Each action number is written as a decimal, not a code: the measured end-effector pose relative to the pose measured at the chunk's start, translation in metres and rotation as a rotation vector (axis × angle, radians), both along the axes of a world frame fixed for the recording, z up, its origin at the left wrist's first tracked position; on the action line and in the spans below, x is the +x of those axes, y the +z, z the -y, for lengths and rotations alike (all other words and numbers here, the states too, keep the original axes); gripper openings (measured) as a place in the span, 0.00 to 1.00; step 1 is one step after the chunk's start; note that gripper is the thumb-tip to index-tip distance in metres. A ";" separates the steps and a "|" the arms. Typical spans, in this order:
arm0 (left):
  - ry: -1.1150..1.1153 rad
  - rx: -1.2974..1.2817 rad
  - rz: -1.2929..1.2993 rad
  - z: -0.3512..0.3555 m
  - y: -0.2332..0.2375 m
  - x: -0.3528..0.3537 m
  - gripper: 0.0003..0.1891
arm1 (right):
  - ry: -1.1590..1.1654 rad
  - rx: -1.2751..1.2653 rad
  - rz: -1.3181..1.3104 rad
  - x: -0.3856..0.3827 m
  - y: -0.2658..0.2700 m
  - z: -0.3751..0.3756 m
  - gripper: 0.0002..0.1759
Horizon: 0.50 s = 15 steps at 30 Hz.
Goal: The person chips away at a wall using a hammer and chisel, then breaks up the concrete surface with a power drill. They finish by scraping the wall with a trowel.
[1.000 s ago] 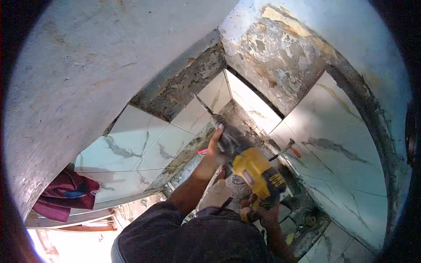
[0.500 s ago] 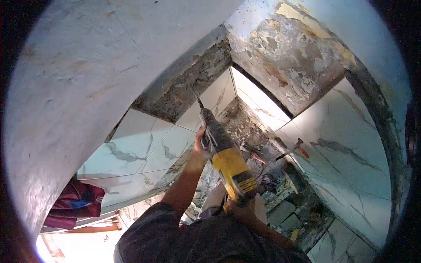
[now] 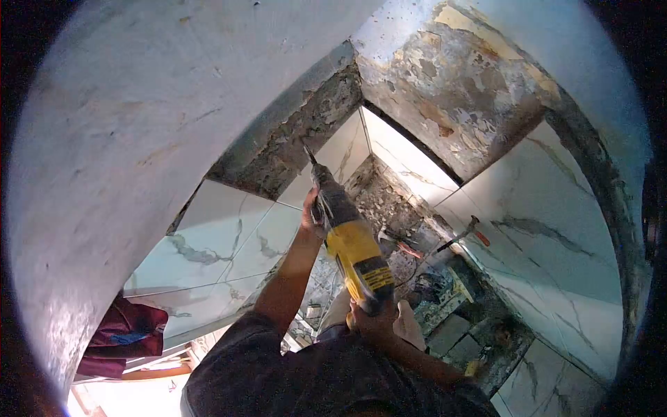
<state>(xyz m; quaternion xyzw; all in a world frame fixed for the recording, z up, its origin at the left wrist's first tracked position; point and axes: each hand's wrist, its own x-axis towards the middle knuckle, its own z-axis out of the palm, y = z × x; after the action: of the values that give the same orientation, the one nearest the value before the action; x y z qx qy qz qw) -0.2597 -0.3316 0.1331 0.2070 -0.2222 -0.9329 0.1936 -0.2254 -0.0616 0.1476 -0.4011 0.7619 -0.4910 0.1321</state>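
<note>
A yellow and black rotary hammer (image 3: 356,258) points up and away from me, its chisel bit (image 3: 310,156) at the rough bare strip of wall (image 3: 295,142) above the marbled tiles. My left hand (image 3: 312,212) is wrapped round the front of the tool, on its left side. At the back end, my right hand (image 3: 374,322) grips the rear handle, with its fingers partly hidden by the tool body and my arm.
Rubble (image 3: 389,201) covers the floor in the corner, where a hammer with a red-orange handle (image 3: 408,249) lies. Another hammer (image 3: 462,234) rests by the right tiled wall (image 3: 556,208). Broken slabs (image 3: 448,333) lie near me. Maroon cloth (image 3: 132,330) hangs at the lower left.
The rear of the rotary hammer has shifted a little left with both hands. Its bit has stayed at the bare strip of wall.
</note>
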 end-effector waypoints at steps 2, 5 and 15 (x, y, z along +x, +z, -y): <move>-0.017 0.010 -0.034 -0.005 -0.005 -0.003 0.24 | -0.131 -0.113 0.845 0.001 -0.008 -0.003 0.38; 0.082 0.048 -0.011 -0.020 -0.006 -0.003 0.28 | 0.046 0.082 0.572 -0.010 -0.063 -0.029 0.36; 0.116 0.144 0.107 -0.080 0.032 0.005 0.23 | -0.069 -0.178 1.206 -0.024 0.062 -0.073 0.16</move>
<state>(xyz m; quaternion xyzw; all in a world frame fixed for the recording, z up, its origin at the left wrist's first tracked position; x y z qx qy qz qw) -0.2543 -0.2513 0.1655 0.2823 -0.1522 -0.9213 0.2198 -0.2494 0.0112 0.2097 -0.0370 0.5213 -0.6974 0.4904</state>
